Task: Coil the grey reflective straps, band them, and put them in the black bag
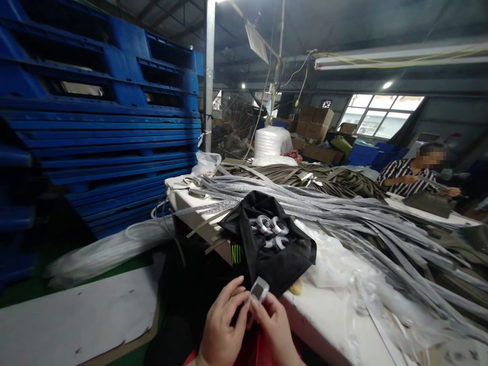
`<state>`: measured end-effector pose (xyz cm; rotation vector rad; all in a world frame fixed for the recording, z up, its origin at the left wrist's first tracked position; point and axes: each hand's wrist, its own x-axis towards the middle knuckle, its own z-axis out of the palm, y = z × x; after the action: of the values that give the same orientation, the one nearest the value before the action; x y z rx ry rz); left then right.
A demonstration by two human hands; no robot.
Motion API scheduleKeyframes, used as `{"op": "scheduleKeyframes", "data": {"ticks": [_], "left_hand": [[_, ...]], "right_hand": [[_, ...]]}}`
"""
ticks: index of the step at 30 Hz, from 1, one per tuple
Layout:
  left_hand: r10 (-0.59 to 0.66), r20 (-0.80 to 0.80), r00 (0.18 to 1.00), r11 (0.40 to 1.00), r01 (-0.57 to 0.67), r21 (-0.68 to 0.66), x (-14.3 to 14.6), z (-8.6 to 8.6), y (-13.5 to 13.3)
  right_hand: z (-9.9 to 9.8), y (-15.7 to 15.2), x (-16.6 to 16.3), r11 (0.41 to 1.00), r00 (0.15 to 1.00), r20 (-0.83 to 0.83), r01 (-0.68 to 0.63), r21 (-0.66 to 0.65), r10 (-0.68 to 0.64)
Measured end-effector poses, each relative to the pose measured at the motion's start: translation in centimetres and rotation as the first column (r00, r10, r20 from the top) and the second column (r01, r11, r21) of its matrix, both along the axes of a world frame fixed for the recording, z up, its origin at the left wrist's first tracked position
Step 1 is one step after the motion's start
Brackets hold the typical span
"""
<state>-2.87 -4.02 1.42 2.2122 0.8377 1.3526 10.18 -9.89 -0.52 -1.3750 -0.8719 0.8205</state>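
Both my hands meet low in the middle of the head view, around a small pale-grey piece (260,288), a rounded rectangular ring with a dark middle. My right hand (275,321) pinches its lower right side between thumb and finger. At its lower left, my left hand (225,321) has its thumb and fingertips closed in on the same piece, with the upper fingers bent loosely. Just beyond my hands, a black bag (293,262) with green letters lies open at the table edge. Several shiny grey and white rings (280,225) rest in it.
Long grey strips (335,213) and dark bundled straps (343,178) cover much of the white table (316,315). Blue pallets (125,122) are stacked at left, near a plastic-wrapped roll (110,249). A person in a striped top (400,175) works at far right.
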Motion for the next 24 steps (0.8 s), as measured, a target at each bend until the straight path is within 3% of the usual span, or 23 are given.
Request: {"op": "scheduleKeyframes", "data": {"ticks": [1, 2, 3, 5, 6, 8, 10, 13, 16, 19, 24], "left_hand": [[0.030, -0.005, 1.000, 0.999, -0.030, 0.024, -0.1, 0.3, 0.0], [0.055, -0.007, 0.998, 0.998, -0.055, 0.039, -0.2, 0.6, 0.0], [0.068, -0.012, 0.998, 0.997, -0.067, 0.044, -0.2, 0.9, 0.1], [0.057, -0.033, 0.998, 0.998, -0.057, 0.025, -0.3, 1.2, 0.0], [0.041, -0.049, 0.998, 0.999, -0.040, 0.007, -0.2, 1.2, 0.0], [-0.004, -0.086, 0.996, 0.999, 0.001, -0.036, -0.2, 1.1, -0.1], [-0.061, -0.129, 0.990, 0.995, 0.050, -0.083, -0.2, 0.7, 0.0], [-0.120, -0.171, 0.978, 0.985, 0.096, -0.143, -0.4, -0.1, 0.5], [-0.116, -0.181, 0.977, 0.981, 0.085, -0.173, -0.8, -1.1, 1.5], [-0.116, -0.192, 0.974, 0.981, 0.083, -0.173, -1.3, -2.3, 2.4], [-0.166, -0.247, 0.955, 0.979, 0.130, -0.155, -2.3, -5.1, 3.7]], "right_hand": [[1.3, 0.2, 0.9, 0.998, 0.982, 0.181, 0.047, 0.048, -0.055], [2.7, 0.6, 2.0, 0.989, 0.911, 0.391, 0.096, 0.114, -0.133], [4.1, 1.3, 3.2, 0.968, 0.779, 0.577, 0.156, 0.199, -0.244], [6.3, 3.4, 6.0, 0.925, 0.516, 0.768, 0.201, 0.323, -0.380], [7.0, 4.9, 7.4, 0.921, 0.415, 0.822, 0.188, 0.342, -0.390], [7.1, 8.0, 10.1, 0.953, 0.301, 0.908, 0.168, 0.252, -0.293], [6.0, 10.8, 12.4, 0.993, 0.284, 0.957, 0.117, 0.020, -0.053], [3.7, 13.3, 14.3, 0.993, 0.282, 0.958, 0.084, -0.082, 0.056], [2.5, 13.2, 15.2, 0.993, 0.281, 0.959, 0.100, -0.066, 0.035], [2.8, 11.2, 16.7, 0.984, 0.292, 0.956, 0.177, -0.018, -0.035], [3.6, 5.7, 23.9, 0.902, 0.296, 0.947, 0.432, -0.017, -0.123]]}}
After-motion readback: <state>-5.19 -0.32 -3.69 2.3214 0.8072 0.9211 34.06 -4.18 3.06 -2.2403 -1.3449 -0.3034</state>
